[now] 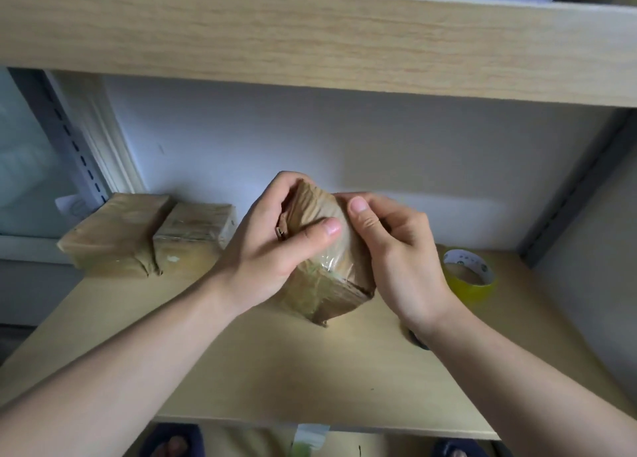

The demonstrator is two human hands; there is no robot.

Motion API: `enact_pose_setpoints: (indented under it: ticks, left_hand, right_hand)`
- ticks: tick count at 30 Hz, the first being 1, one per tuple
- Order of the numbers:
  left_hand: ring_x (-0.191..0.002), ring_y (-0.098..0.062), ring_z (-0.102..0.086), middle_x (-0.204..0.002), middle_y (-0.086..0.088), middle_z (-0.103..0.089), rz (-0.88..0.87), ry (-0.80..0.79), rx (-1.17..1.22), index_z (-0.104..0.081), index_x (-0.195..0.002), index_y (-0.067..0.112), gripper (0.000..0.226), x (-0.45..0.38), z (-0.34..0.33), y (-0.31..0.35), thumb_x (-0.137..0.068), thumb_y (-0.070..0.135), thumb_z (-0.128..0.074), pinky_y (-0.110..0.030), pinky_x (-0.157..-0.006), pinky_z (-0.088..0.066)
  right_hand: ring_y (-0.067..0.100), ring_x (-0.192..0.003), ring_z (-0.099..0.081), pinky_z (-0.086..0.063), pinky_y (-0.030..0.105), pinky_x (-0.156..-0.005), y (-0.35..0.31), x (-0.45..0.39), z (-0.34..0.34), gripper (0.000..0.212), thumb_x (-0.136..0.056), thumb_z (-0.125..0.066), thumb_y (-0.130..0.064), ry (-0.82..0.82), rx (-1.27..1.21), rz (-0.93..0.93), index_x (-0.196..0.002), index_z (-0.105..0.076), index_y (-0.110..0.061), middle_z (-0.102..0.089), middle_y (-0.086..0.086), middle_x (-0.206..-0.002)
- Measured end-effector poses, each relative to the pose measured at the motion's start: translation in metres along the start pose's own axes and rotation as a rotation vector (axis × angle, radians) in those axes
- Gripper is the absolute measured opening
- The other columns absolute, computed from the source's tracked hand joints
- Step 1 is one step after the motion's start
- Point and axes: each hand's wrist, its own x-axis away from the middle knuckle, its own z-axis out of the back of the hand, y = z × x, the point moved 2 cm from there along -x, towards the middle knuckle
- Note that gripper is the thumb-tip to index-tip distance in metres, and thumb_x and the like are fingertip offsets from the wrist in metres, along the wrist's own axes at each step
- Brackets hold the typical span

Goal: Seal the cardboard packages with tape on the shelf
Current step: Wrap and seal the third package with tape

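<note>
A small brown cardboard package (320,270), partly wrapped in clear tape, is held tilted above the wooden shelf (275,370). My left hand (275,249) grips its left side, thumb pressed across the top face. My right hand (403,249) holds the right side, with the thumb against the upper edge. A roll of yellow-green tape (470,274) lies on the shelf just right of my right hand. Two taped packages (113,236) (193,239) sit side by side at the back left of the shelf.
An upper wooden shelf board (310,36) hangs close overhead, with papers on it. Metal uprights (72,136) (579,180) stand at both sides. A dark object (418,341) peeks from under my right wrist. A white wall closes the back.
</note>
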Motion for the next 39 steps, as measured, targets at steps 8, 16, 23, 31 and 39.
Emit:
enact_pose_setpoints:
  ticks: [8,16,23,31,39]
  left_hand:
    - [-0.083,-0.016,-0.050,-0.084,0.002,-0.051,-0.059,0.420,-0.032,-0.040,-0.086,0.021,0.016,-0.005,0.000,-0.005,-0.094,0.013,-0.051,-0.034,-0.080,-0.043]
    - [-0.100,-0.005,-0.059,-0.105,0.009,-0.064,0.329,0.577,0.028,-0.059,-0.099,0.028,0.024,0.007,-0.009,-0.022,-0.078,0.040,-0.057,-0.024,-0.085,-0.042]
    - [-0.122,-0.022,-0.061,-0.131,-0.004,-0.062,0.683,0.393,0.120,-0.059,-0.131,0.030,0.038,0.032,-0.010,-0.036,-0.098,0.013,-0.061,-0.046,-0.109,-0.047]
    - [-0.132,-0.003,-0.041,-0.149,0.018,-0.039,0.640,0.082,-0.167,-0.024,-0.156,0.046,0.062,0.073,-0.023,-0.059,-0.108,0.014,-0.047,-0.018,-0.103,-0.030]
    - [-0.088,0.016,-0.066,-0.107,0.023,-0.072,0.653,0.193,0.050,-0.047,-0.139,0.038,0.052,0.076,-0.028,-0.079,-0.101,0.004,-0.056,-0.004,-0.079,-0.049]
  right_hand:
    - [0.006,-0.090,-0.066,-0.058,0.030,-0.079,0.018,0.007,0.001,0.051,-0.075,-0.092,-0.022,-0.212,0.124,-0.015,-0.118,-0.065,-0.020,-0.067,-0.012,-0.103]
    - [-0.002,-0.084,-0.067,-0.050,0.017,-0.078,0.032,0.026,-0.007,0.020,-0.091,-0.078,-0.027,-0.123,0.339,0.061,-0.110,-0.076,-0.026,-0.073,-0.026,-0.094]
    - [-0.003,-0.113,-0.065,-0.047,0.015,-0.095,0.041,0.054,0.002,0.020,-0.095,-0.070,-0.034,-0.204,0.410,0.138,-0.111,-0.079,-0.024,-0.073,-0.024,-0.115]
    - [0.000,-0.146,-0.023,-0.026,0.021,-0.118,0.080,0.063,0.010,0.054,-0.064,-0.079,-0.071,-0.341,0.564,-0.073,-0.112,-0.071,-0.046,-0.034,-0.022,-0.152]
    - [-0.002,-0.131,-0.054,-0.050,0.025,-0.105,0.103,0.063,0.002,0.116,-0.077,-0.088,-0.008,-0.348,-0.072,-0.461,-0.161,-0.010,-0.030,-0.058,-0.015,-0.142]
